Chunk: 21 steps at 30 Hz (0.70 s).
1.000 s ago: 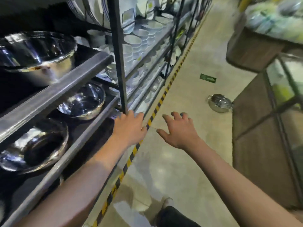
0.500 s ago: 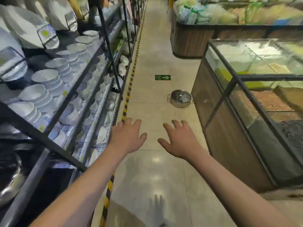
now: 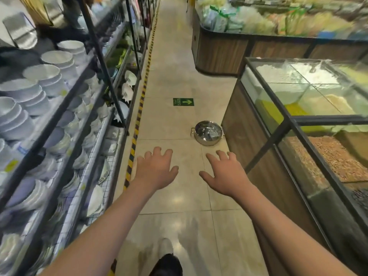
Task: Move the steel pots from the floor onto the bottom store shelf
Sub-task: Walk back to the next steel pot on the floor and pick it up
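Note:
One steel pot (image 3: 207, 133) with two small side handles stands upright on the tiled aisle floor, close to the wooden base of a glass counter on the right. My left hand (image 3: 155, 168) and my right hand (image 3: 225, 173) are stretched out in front of me, palms down, fingers spread and holding nothing. Both hands hover short of the pot, apart from it. The shelf rack (image 3: 65, 124) on the left holds stacked white bowls and plates; its bottom level with steel pots is out of view.
A yellow-black striped tape line (image 3: 139, 114) runs along the foot of the rack. A green arrow sticker (image 3: 183, 102) lies on the floor beyond the pot. Glass-topped grain bins (image 3: 310, 108) line the right side, and a wooden produce stand (image 3: 245, 46) stands farther back.
The view has swung from the steel bowls on the left rack towards the aisle. The pot on the floor now lies closer ahead. Both hands stay empty and spread.

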Each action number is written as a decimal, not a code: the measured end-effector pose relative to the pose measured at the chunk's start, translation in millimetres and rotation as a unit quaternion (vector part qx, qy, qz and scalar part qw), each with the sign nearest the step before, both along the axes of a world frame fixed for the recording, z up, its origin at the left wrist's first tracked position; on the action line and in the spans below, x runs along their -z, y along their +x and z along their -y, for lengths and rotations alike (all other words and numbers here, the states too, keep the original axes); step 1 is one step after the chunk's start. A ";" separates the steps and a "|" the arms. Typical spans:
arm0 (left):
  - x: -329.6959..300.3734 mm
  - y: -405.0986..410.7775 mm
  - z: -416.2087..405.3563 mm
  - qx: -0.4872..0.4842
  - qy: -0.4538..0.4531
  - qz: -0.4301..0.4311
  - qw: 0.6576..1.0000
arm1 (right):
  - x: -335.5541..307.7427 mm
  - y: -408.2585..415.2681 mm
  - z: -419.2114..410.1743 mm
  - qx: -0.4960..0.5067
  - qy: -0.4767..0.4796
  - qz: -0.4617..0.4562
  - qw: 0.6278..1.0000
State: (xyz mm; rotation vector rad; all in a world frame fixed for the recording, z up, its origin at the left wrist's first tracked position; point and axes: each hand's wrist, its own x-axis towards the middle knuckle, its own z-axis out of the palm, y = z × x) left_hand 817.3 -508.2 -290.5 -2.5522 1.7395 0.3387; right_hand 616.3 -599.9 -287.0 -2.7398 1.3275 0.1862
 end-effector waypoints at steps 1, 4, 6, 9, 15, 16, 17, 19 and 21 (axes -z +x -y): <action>0.1 12.1 17.6 0.004 0.003 -0.001 1.000 | -1.4 10.7 16.4 0.007 0.005 -0.001 1.000; -3.1 44.6 70.1 0.019 0.017 -0.007 1.000 | -5.4 39.6 65.6 0.017 0.013 -0.006 1.000; -6.7 62.4 105.6 0.025 0.021 -0.014 0.999 | -6.6 54.2 99.9 0.025 0.017 -0.006 1.000; -8.0 83.2 159.6 0.041 0.023 -0.012 0.999 | -2.6 66.3 151.1 0.044 0.020 -0.002 0.999; 4.7 109.0 284.5 0.054 0.053 0.006 0.997 | 22.3 77.4 272.0 0.052 0.018 0.015 0.998; 7.2 113.3 305.9 0.058 0.057 0.011 0.997 | 26.4 79.0 295.4 0.052 0.018 0.014 0.998; 8.4 118.0 327.0 0.061 0.061 0.014 0.996 | 29.6 80.4 318.3 0.053 0.021 0.010 0.998; 9.2 127.4 369.4 0.056 0.076 0.012 0.995 | 33.5 82.8 363.2 0.056 0.033 0.008 0.998; 10.2 133.6 409.7 0.054 0.090 0.010 0.994 | 36.0 86.5 404.5 0.062 0.047 0.013 0.997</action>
